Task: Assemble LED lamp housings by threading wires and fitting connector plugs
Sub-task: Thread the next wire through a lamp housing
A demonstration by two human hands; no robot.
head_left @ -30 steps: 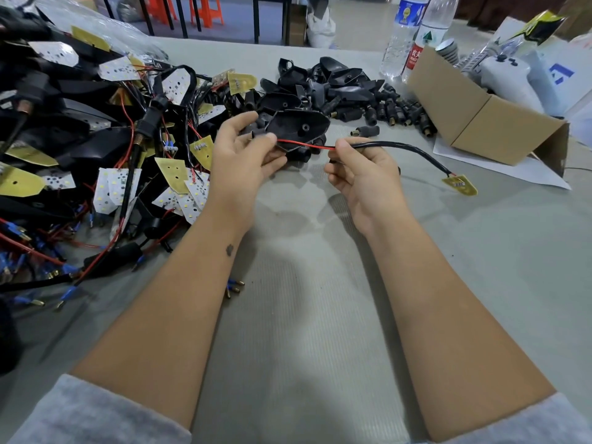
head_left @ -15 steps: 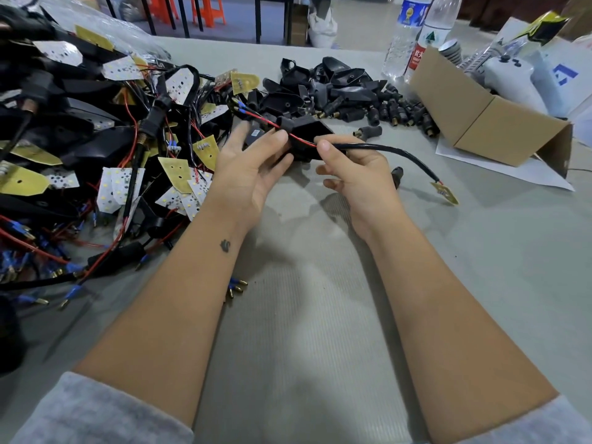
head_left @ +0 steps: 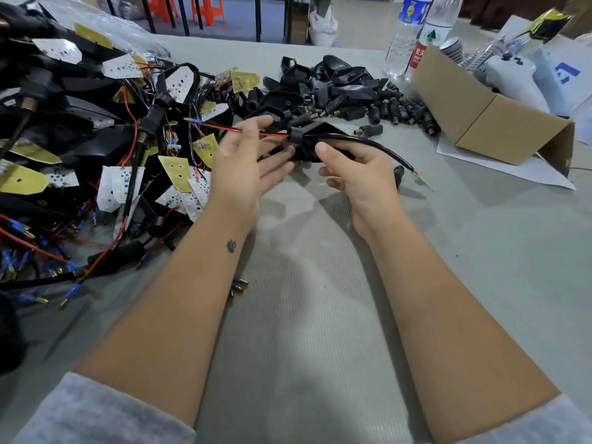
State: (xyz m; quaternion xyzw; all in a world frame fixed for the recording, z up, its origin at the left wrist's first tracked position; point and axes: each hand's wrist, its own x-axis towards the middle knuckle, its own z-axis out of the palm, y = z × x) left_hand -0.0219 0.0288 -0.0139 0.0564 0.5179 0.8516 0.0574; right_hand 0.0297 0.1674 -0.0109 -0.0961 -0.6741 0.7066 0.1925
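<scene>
Fingers first: on my right hand (head_left: 358,174) they curl under the black lamp housing (head_left: 315,139) with the thumb pressed on its near face, so it is gripped and held up off the table, between both hands. My left hand (head_left: 243,165) has its fingers nearly straight and loosely spread, fingertips touching the housing's left side and the red wire (head_left: 243,130) lying across them; whether any finger pinches that wire, I cannot tell.

Now the big stuff. Grey table (head_left: 320,315) under my forearms. To my left, a large heap of wired LED boards (head_left: 96,139), black, white and yellow with red leads. At right, an open cardboard box (head_left: 480,123), with two water bottles (head_left: 413,33) behind it. Beyond my hands, a pile of empty black housings (head_left: 323,81) and a scatter of small black connector plugs (head_left: 397,110).

Smaller still: the black cable (head_left: 378,145) leaves the housing toward the right and ends at a small board (head_left: 426,182) seen edge-on near the table. The red wire exits left, ending in a blue-sleeved terminal (head_left: 195,120).
</scene>
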